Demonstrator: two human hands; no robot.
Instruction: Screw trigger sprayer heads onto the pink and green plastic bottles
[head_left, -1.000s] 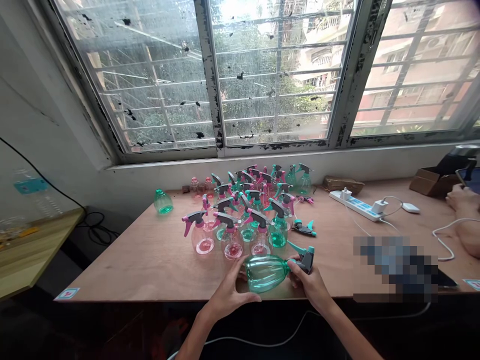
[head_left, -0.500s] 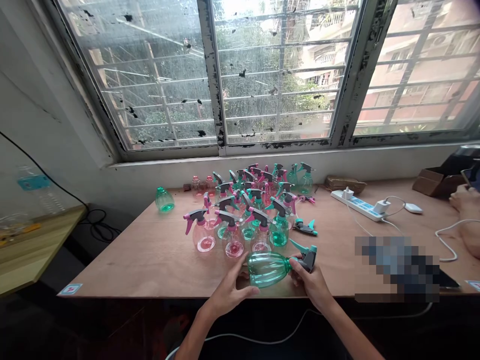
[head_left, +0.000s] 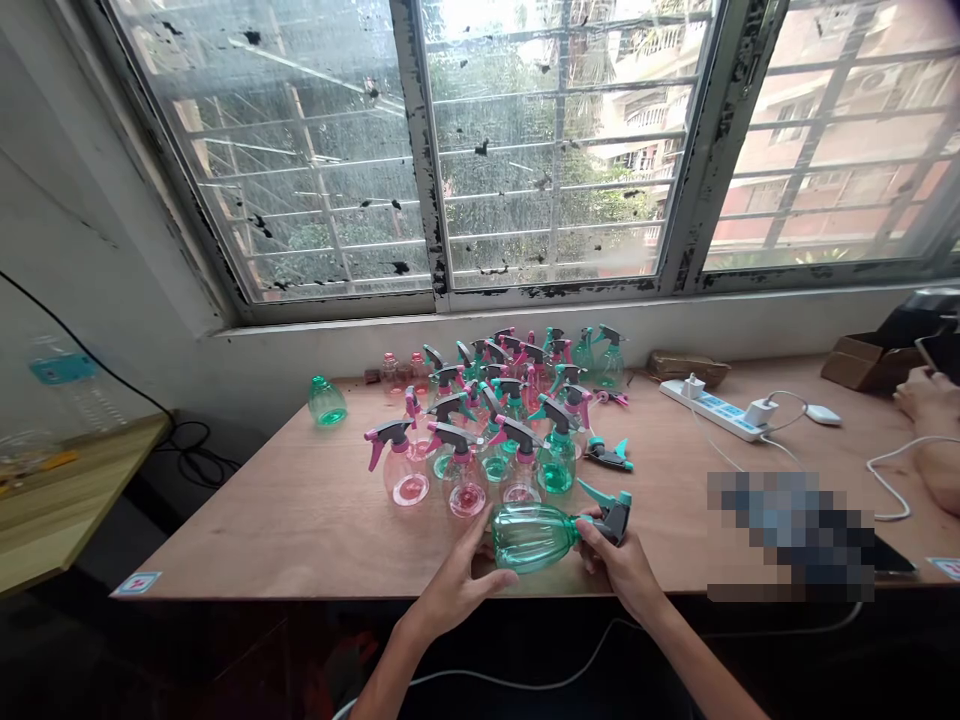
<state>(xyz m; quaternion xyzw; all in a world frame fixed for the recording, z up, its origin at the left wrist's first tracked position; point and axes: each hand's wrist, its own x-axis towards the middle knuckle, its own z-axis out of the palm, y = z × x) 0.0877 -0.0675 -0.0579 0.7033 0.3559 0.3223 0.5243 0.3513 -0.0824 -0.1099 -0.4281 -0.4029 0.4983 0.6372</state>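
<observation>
wooden worktop: biggest thing here. on it, a crowded group of upright spray bottles, pink and green. green bottle held sideways between both hands at the worktop's near edge, just in front of the group; base to the left, neck to the right.

step in hand looks like steadying the bottle at both ends. to do it well, i'd say: body and neck in one line, light pressure on the thin-looking wall so it won't buckle, firmer hold at the neck, front row left unbumped.

left hand: wide grip, curled around the base, thumb along the lower side, fingers partly hidden. right hand: narrower grip, thumb and fingers clamped at the collar of the spray head; its lever looks free of the fingers.
</observation>
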